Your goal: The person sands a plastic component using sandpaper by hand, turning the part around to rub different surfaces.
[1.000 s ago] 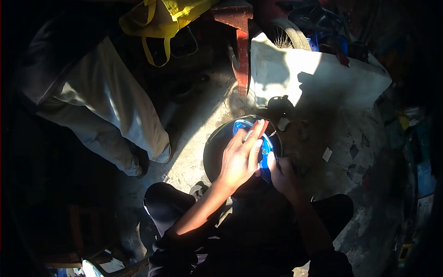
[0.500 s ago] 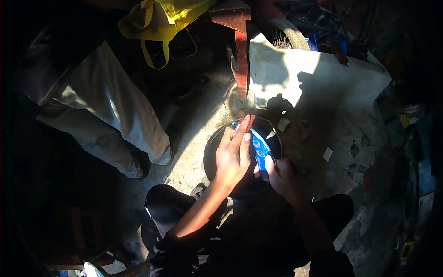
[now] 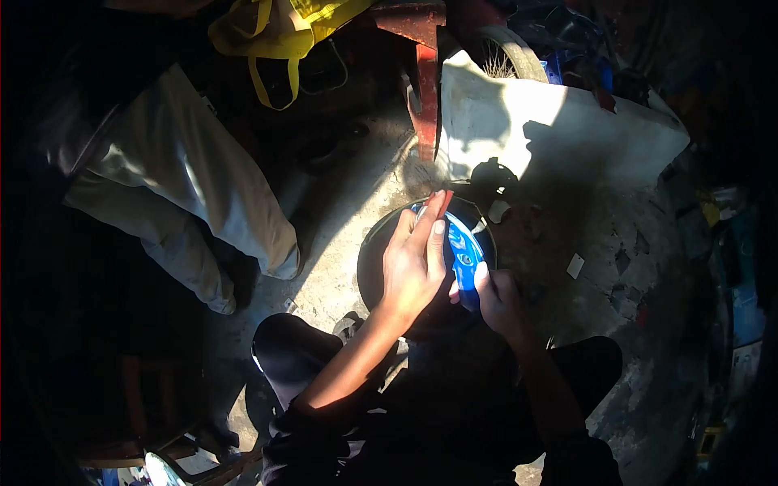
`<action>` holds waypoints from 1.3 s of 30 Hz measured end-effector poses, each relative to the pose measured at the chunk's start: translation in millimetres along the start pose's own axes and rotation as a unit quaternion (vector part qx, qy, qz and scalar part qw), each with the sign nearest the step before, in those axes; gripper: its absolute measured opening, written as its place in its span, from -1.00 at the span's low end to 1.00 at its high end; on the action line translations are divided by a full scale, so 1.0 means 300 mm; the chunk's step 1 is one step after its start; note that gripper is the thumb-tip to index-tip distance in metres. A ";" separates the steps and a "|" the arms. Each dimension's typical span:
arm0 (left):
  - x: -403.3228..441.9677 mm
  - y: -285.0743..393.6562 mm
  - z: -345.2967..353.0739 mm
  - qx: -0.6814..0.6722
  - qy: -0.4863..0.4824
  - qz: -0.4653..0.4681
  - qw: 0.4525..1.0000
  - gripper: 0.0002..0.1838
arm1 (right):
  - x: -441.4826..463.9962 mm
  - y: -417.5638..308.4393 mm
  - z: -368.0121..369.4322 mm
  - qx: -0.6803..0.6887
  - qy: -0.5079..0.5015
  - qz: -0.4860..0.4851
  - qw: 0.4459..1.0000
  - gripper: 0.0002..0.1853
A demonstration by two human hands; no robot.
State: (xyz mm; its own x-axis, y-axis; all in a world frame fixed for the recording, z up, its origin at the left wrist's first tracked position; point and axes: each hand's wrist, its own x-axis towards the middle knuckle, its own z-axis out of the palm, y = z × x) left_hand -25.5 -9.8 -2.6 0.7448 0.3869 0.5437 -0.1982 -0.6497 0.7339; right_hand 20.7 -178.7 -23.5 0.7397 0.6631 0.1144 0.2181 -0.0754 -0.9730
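Observation:
A glossy blue curved piece (image 3: 464, 249) with a round hole or boss in it is tilted over a dark round tub (image 3: 373, 271). My right hand (image 3: 500, 301) is closed on its lower end, thumb on top. Against its upper end my left hand (image 3: 413, 263) presses with the fingers together, pinching a small red-brown flat piece (image 3: 438, 203). Its exact kind cannot be made out. The left hand covers part of the blue piece's left side, and the tub's inside is mostly in shadow.
Another person's light trousers (image 3: 211, 178) are close on the left. A red metal leg (image 3: 426, 97), a yellow bag (image 3: 300, 36), a white panel (image 3: 592, 138) and a spoked wheel (image 3: 523, 61) stand ahead. Scraps such as a white chip (image 3: 575, 266) litter the concrete floor.
My left hand and the red-brown piece have shifted slightly right and up along the blue piece. Both hands keep their grip. The other person's legs have shifted slightly left in view.

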 end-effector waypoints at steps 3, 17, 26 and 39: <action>0.012 -0.090 -0.004 -0.046 -0.019 -0.129 0.990 -0.56 | 0.001 0.000 -0.004 0.002 0.000 0.019 1.000 -0.40; -0.057 -0.068 0.049 -0.017 -0.029 -0.088 0.996 -0.49 | 0.024 -0.018 -0.009 0.162 0.079 0.049 0.982 -0.26; -0.020 -0.093 0.051 0.051 0.024 -0.029 0.998 -0.54 | 0.018 0.013 -0.031 0.195 0.056 0.066 0.977 -0.25; 0.019 -0.105 -0.020 0.049 -0.017 -0.067 0.996 -0.59 | 0.042 0.013 -0.046 0.281 0.012 0.100 0.954 -0.06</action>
State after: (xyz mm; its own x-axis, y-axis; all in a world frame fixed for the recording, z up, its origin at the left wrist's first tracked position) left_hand -18.9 16.6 -20.1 0.7818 0.4533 0.4281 -0.0340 -0.6546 0.7552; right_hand 39.9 -181.0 -23.1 0.7464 0.6598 -0.0867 -0.3003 0.2177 -0.9287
